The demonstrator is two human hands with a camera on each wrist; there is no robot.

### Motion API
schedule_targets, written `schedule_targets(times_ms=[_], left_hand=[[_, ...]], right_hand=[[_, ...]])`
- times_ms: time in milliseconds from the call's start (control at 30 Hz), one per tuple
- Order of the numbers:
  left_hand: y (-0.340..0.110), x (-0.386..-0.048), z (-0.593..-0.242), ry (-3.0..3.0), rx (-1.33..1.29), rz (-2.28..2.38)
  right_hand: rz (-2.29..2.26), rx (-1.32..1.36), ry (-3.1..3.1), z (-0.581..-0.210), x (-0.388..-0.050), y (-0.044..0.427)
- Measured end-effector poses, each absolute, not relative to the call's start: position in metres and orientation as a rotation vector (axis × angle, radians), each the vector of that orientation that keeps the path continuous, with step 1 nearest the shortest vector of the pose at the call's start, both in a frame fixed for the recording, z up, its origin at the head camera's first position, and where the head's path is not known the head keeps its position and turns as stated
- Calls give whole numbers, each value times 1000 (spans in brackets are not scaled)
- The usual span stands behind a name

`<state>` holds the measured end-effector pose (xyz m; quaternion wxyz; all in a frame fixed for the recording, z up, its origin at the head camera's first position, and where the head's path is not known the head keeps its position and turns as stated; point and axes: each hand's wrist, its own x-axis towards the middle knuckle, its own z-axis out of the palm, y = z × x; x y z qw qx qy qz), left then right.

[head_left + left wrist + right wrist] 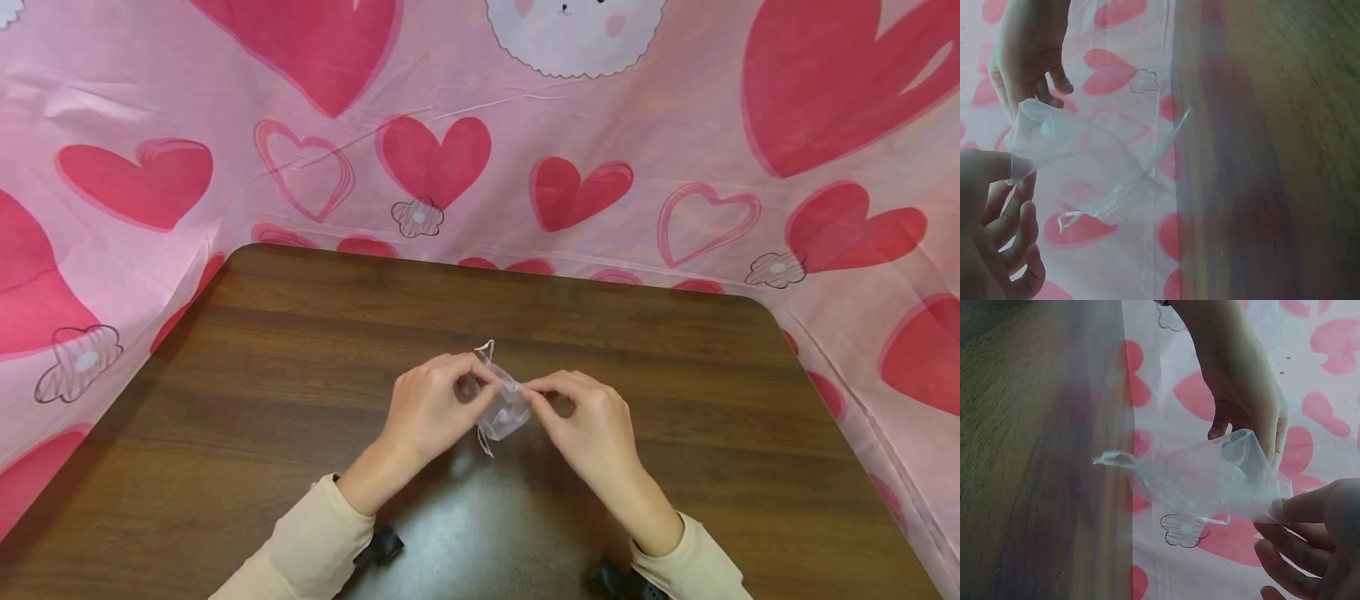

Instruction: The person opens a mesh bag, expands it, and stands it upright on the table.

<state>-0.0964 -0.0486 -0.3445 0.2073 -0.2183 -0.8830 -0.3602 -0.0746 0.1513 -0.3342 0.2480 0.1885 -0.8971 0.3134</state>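
Note:
A small sheer white drawstring bag (504, 417) is held up between both hands over the table, its thin cords hanging off two sides. The left hand (435, 406) pinches one part of its edge between thumb and forefinger; the right hand (592, 425) pinches the edge close by. In the left wrist view the bag (1085, 156) spreads out from the left hand (997, 231), with the right hand (1032, 56) behind it. The right wrist view shows the see-through mesh (1210, 472) pinched by the right hand (1310, 544), the left hand (1244, 387) beyond.
A dark brown wooden table (337, 308) lies under the hands. Pink cloth (495, 92) printed with red hearts surrounds its back and sides. Black devices sit at both wrists, beside the cream sleeves (307, 542).

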Motion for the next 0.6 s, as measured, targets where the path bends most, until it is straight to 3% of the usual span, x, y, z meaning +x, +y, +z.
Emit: schedule_targets(times_ms=[600], left_hand=[[-43,-94,-349,-2416,-687,-892]], right_hand=[[778,521,-2407,-338,-77,151]])
